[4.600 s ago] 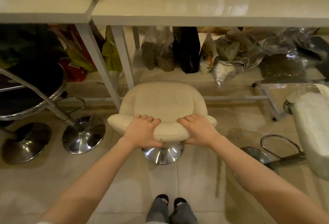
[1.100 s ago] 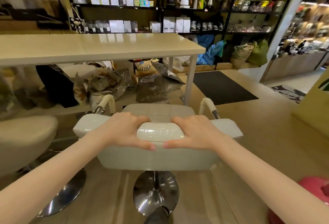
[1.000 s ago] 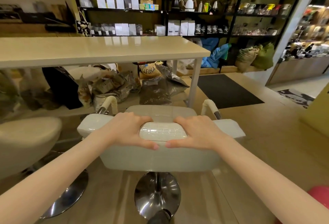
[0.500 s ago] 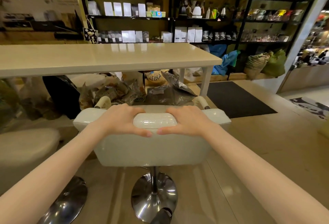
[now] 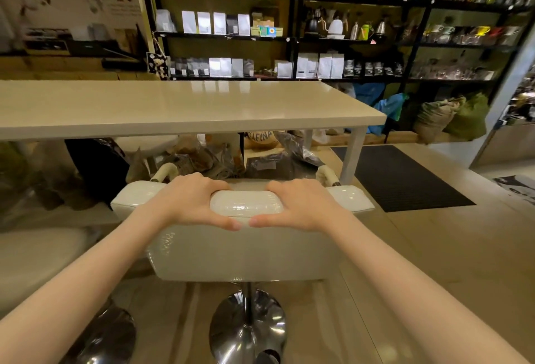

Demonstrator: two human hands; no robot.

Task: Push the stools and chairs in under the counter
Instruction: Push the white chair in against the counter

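Head view: left hand (image 5: 191,204) and right hand (image 5: 301,204) clamp the chair (image 5: 243,248) back, needing a straight twelve-o'clock push under the counter (image 5: 185,109).

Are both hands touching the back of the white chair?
Touching. The head view shows the left hand and right hand curled over the top of the white chair's backrest, thumbs against its rear face.

Legible text: partial lettering "AFINA" on a tan sack (image 5: 260,135) under the bench (image 5: 185,109); shelf package labels too small to read.
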